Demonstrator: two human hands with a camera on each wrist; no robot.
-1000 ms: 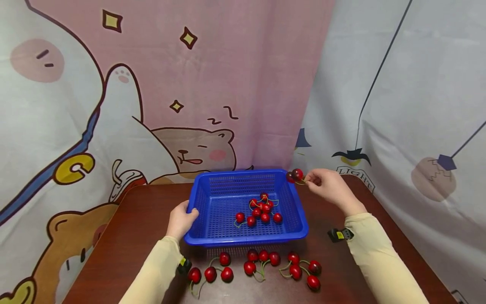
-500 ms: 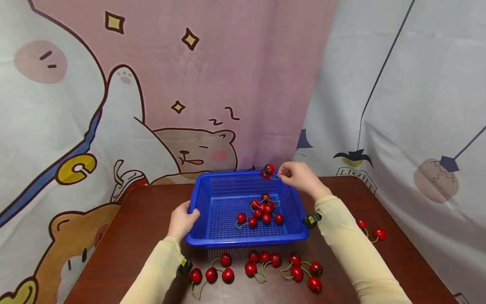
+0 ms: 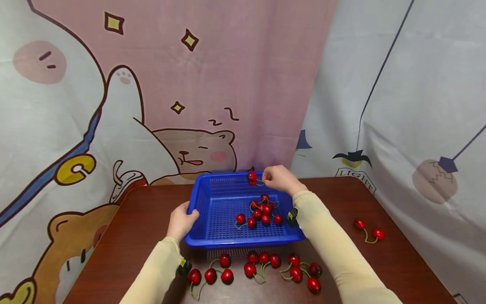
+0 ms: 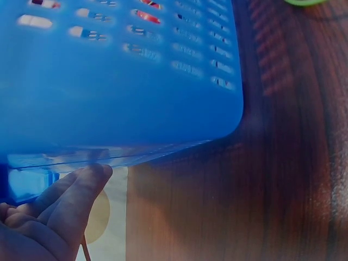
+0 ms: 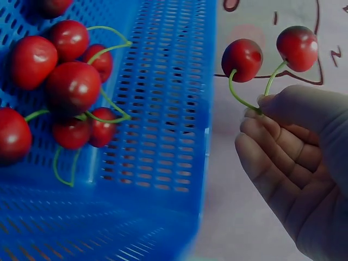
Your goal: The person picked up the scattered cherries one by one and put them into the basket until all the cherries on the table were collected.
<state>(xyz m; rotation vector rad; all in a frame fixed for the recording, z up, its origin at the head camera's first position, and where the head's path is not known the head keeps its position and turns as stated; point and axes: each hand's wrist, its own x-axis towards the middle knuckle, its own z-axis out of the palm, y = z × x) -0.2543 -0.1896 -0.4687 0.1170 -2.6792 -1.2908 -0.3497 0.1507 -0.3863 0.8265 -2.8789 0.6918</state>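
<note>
A blue plastic basket with perforated sides stands on the table, several red cherries lying toward the right of its floor. My left hand grips the basket's left rim, thumb over the top; the left wrist view shows fingers against the outer wall. Above the basket's far side, my right hand pinches the green stem of a cherry pair between thumb and fingertips. Both fruits of that pair show apart in the right wrist view, joined at the stem.
Several cherries with stems lie in groups along the table in front of the basket. Another joined pair lies at the right, beyond my right sleeve. A printed curtain hangs behind the table.
My right hand has carried the cherry pair left, from beyond the basket's right rim to above its far side. The left hand keeps its grip on the rim.
</note>
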